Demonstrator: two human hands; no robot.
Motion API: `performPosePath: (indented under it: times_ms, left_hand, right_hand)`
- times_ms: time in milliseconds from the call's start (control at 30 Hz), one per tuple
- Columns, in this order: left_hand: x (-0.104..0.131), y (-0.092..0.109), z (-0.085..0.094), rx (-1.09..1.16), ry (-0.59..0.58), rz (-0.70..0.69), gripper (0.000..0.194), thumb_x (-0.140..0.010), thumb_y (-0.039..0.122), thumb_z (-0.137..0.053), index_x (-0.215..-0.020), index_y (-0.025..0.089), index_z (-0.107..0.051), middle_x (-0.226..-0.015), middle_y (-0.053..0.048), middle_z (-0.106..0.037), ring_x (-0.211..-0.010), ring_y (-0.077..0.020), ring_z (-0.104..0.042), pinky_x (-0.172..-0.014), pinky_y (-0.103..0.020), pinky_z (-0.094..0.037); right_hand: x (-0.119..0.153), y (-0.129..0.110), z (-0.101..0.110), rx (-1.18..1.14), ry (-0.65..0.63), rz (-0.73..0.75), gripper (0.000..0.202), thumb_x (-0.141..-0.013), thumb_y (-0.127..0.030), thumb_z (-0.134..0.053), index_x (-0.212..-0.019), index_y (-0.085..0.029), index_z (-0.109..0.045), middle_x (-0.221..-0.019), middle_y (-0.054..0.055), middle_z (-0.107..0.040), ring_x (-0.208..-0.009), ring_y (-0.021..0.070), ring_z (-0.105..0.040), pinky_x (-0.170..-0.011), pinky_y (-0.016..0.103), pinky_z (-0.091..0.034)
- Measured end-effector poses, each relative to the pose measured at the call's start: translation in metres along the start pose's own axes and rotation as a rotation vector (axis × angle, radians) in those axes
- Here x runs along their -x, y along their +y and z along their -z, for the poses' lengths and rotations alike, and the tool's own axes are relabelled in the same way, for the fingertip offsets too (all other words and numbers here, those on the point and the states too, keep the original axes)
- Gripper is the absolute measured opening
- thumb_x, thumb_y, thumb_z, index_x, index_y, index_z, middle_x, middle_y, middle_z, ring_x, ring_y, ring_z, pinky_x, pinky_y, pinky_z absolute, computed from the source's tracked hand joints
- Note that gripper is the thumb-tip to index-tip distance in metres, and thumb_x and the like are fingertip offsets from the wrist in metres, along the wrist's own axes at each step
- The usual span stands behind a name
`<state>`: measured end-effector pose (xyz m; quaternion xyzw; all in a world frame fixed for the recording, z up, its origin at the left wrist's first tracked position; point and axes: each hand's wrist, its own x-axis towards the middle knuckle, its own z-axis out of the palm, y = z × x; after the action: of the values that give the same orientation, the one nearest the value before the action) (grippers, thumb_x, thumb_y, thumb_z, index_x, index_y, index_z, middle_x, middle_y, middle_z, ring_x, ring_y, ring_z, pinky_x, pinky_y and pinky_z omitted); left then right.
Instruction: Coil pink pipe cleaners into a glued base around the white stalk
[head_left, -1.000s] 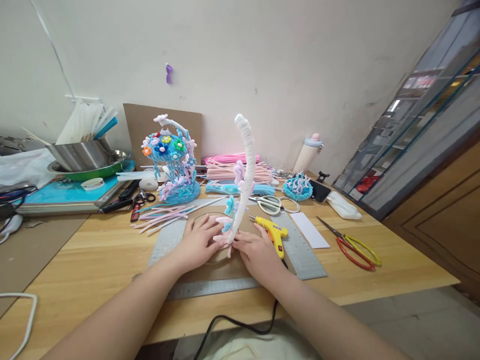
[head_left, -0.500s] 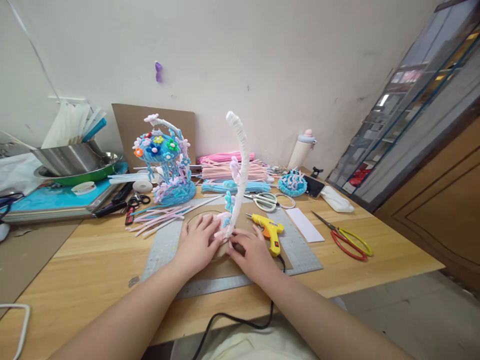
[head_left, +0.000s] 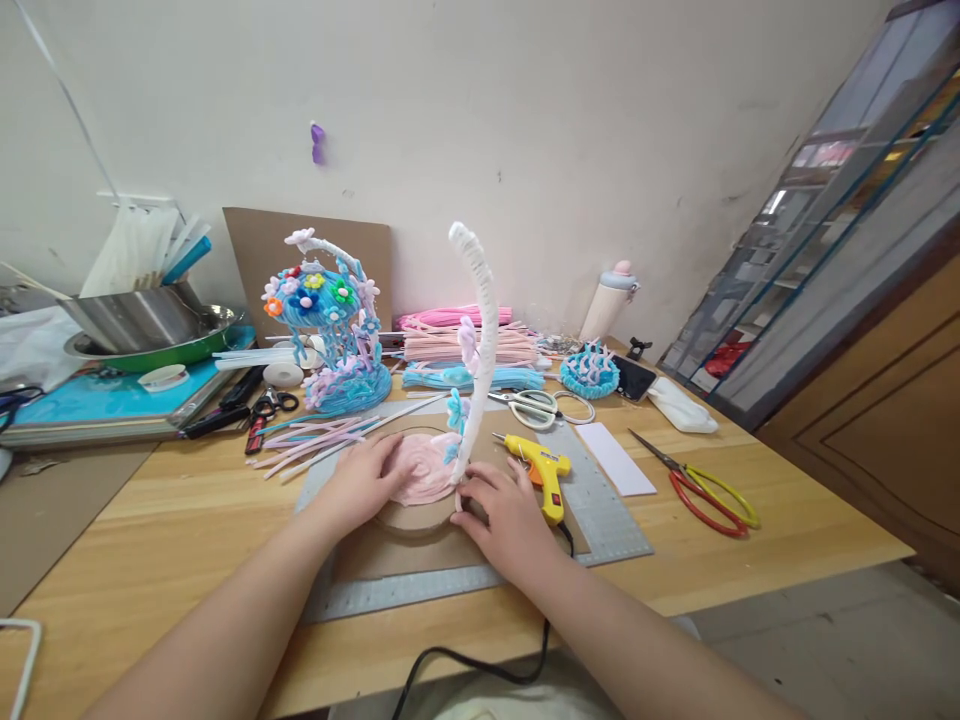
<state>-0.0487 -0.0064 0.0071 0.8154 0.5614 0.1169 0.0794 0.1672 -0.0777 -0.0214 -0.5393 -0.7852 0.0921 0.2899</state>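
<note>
A round cardboard base (head_left: 420,518) carries a flat spiral of pale pink pipe cleaner (head_left: 424,470). From its right side rises a curved white fuzzy stem (head_left: 486,340), with a blue flower (head_left: 456,408) and a lilac flower (head_left: 468,345) along it. My left hand (head_left: 364,480) rests on the left edge of the spiral, fingers extended. At the foot of the stem, my right hand (head_left: 510,515) has its thumb and fingers closed on a short pale pink pipe cleaner end (head_left: 459,498); most of that grip is hidden.
A yellow glue gun (head_left: 541,465) lies right of my right hand, its black cord (head_left: 480,650) running off the table front. Farther right are red-and-yellow-handled scissors (head_left: 709,490). A blue flowered pipe cleaner lamp (head_left: 330,320) and bundles of pipe cleaners (head_left: 472,345) stand behind.
My left hand has slid left and flattened, uncovering the pink spiral. My right hand stays at the foot of the white stem, which has barely moved.
</note>
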Motion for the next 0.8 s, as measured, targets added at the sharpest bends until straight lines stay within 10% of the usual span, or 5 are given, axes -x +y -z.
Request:
performPosePath:
  times_ms: [400, 633, 800]
  left_hand:
    - [0.019, 0.016, 0.03, -0.296, -0.069, 0.242, 0.042, -0.09, 0.04, -0.04, -0.12, 0.017, -0.059, -0.092, -0.016, -0.072, -0.086, -0.0346, -0.068, -0.071, -0.042, -0.047]
    - [0.025, 0.014, 0.021, -0.404, -0.127, 0.238, 0.053, -0.093, 0.025, -0.029, -0.145, 0.014, -0.029, -0.085, -0.014, -0.072, -0.076, -0.032, -0.068, -0.062, -0.038, -0.046]
    - [0.038, 0.018, 0.024, -0.426, -0.201, 0.244, 0.059, -0.089, 0.015, -0.033, -0.148, 0.015, -0.023, -0.082, -0.013, -0.071, -0.073, -0.0302, -0.068, -0.06, -0.036, -0.046]
  right_hand:
    - [0.0, -0.002, 0.029, 0.107, -0.183, 0.012, 0.034, -0.082, -0.037, -0.063, -0.117, -0.035, -0.06, -0.132, 0.006, -0.053, -0.131, 0.0302, -0.036, -0.108, 0.062, -0.003]
    - [0.009, -0.018, 0.018, 0.054, -0.261, -0.096, 0.094, -0.056, -0.079, -0.063, -0.131, -0.024, -0.051, -0.129, 0.016, -0.054, -0.121, 0.0387, -0.043, -0.107, 0.065, -0.011]
    - [0.002, -0.011, 0.012, 0.063, -0.287, -0.056, 0.088, -0.063, -0.078, -0.059, -0.13, -0.022, -0.051, -0.131, 0.015, -0.056, -0.125, 0.0365, -0.043, -0.108, 0.065, -0.005]
